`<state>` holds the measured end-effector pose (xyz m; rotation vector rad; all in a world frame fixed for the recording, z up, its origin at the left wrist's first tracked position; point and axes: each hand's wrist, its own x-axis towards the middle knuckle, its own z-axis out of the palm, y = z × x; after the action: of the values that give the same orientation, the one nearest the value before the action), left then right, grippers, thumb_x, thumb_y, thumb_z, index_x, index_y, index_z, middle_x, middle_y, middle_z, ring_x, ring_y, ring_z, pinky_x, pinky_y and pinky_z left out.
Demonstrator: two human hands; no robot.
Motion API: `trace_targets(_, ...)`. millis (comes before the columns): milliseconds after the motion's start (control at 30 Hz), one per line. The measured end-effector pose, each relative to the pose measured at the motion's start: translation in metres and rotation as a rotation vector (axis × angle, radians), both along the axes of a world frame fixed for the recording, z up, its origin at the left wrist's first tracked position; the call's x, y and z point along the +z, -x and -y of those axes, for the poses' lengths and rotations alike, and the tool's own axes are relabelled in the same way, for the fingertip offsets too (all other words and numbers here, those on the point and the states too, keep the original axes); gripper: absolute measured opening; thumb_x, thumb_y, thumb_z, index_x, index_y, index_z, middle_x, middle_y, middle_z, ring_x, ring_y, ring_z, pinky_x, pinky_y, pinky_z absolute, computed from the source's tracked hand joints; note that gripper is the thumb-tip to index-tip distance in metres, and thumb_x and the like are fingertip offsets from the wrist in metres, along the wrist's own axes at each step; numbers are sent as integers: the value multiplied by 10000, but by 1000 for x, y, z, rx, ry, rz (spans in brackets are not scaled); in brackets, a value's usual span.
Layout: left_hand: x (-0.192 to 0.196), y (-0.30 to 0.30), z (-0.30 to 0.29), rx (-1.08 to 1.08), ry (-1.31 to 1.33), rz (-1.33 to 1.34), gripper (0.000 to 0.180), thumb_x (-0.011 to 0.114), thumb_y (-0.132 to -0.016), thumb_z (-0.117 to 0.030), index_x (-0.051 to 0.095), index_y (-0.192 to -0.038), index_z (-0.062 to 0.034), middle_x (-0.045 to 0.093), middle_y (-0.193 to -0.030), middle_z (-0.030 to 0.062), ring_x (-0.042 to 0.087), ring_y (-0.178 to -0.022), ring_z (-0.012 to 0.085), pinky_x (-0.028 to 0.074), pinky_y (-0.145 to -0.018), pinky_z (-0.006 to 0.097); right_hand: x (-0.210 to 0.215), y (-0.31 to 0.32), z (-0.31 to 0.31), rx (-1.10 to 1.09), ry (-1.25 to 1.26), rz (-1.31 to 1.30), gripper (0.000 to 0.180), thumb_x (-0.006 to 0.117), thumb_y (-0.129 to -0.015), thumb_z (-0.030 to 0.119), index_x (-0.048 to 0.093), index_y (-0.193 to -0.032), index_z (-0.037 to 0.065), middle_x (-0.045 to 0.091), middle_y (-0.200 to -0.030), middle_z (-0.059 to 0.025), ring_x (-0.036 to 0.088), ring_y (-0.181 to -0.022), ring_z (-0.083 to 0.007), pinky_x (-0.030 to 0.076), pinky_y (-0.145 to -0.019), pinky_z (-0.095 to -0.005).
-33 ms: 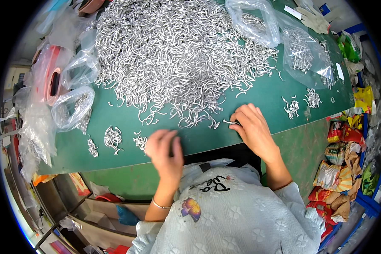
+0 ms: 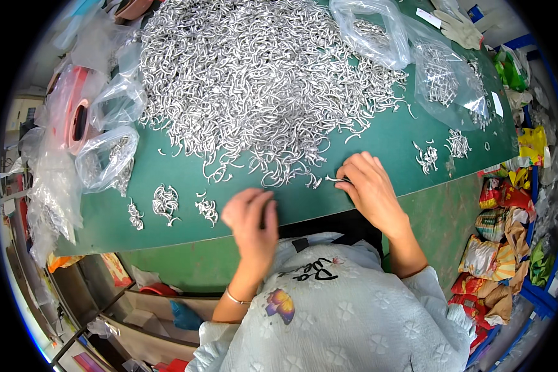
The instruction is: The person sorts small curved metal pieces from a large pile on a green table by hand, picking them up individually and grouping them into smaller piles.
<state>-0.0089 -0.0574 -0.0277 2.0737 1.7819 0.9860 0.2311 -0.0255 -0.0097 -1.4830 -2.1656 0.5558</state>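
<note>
A big heap of small curved silver metal pieces (image 2: 254,80) covers the far middle of the green table (image 2: 378,136). At the heap's near edge, my right hand (image 2: 371,189) pinches one curved metal piece (image 2: 336,179) between thumb and fingertips. My left hand (image 2: 252,224), slightly blurred, hovers over the table's near edge with thumb and fingers apart and nothing visible in it. Just left of it lies a small pile of metal pieces (image 2: 208,211). Farther left sit a second small pile (image 2: 165,203) and a narrower one (image 2: 136,216).
Clear plastic bags holding metal pieces stand at the left (image 2: 108,158) and far right (image 2: 443,80). Two small clusters (image 2: 458,144) lie on the right of the table. A glove (image 2: 459,28) rests at the far right corner. Colourful packages (image 2: 493,254) fill a rack at right.
My left hand has moved right, away from the nearest small pile, which now shows fully. My right hand stays in place with its metal piece.
</note>
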Motion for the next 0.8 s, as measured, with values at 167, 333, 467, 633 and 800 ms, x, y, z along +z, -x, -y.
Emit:
trace_targets(167,4,-32,-6,-236,59,61,356,758,-745,-27,667,-1083,-88,606,-1051,58,559,-979,245,357,-896,378,4,-3,1,-8,5,-24,201,737,-749,62,590,-885,45,514,-892,-80,513,-880,-277,393,-739,-398)
trace_targets(333,3,-49,-25,-310,57,0,319,761,-752,-65,672,-1056,-101,574,-999,35,528,-964,226,342,-864,383,1,2,4,-22,-8,81,150,692,-798,74,559,-856,35,512,-869,-96,505,-868,-286,386,-743,-398)
trace_targets(467,-1,-50,-27,-265,75,1,278,758,-752,-62,671,-1014,-99,567,-982,39,526,-956,232,341,-861,384,2,4,7,-65,-15,123,132,656,-826,89,538,-847,34,513,-862,-108,496,-859,-290,377,-753,-393)
trace_targets(633,-3,-43,-26,-219,48,6,267,747,-753,-22,666,-998,-89,570,-984,47,540,-954,238,348,-869,383,-3,3,3,-89,-76,186,118,637,-827,112,536,-840,53,524,-855,-106,503,-866,-280,370,-769,-391)
trace_targets(800,-4,-43,-27,-222,44,9,262,740,-758,-1,663,-996,-77,572,-969,52,538,-934,233,342,-880,377,-2,2,1,-47,-96,139,106,634,-839,106,545,-850,49,524,-846,-98,507,-866,-277,362,-778,-386)
